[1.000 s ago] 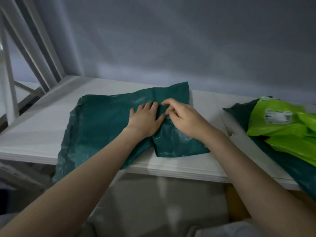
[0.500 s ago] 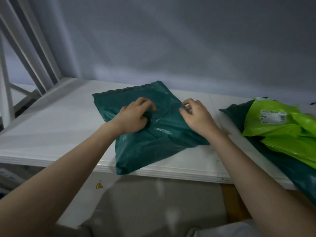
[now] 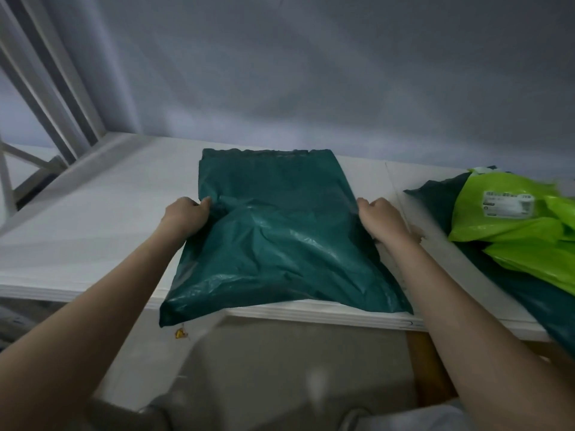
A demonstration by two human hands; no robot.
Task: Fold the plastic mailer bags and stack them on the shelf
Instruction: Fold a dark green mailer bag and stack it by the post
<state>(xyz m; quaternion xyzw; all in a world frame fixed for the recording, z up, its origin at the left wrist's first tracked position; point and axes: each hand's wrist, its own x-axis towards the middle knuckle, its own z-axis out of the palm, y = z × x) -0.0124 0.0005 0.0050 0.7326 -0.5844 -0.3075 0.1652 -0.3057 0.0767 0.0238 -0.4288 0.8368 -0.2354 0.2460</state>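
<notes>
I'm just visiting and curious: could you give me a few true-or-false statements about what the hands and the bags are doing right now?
1. Both hands, left and right, grip the dark green bag by its side edges. True.
2. The dark green bag hangs over the shelf's front edge. True.
3. The lime green bags lie left of the dark green bag. False: they lie right of it.
4. The labelled bag is dark green. False: the label sits on a lime green one.

dark green mailer bag (image 3: 280, 237), flat on shelf (image 3: 93, 219)
</notes>
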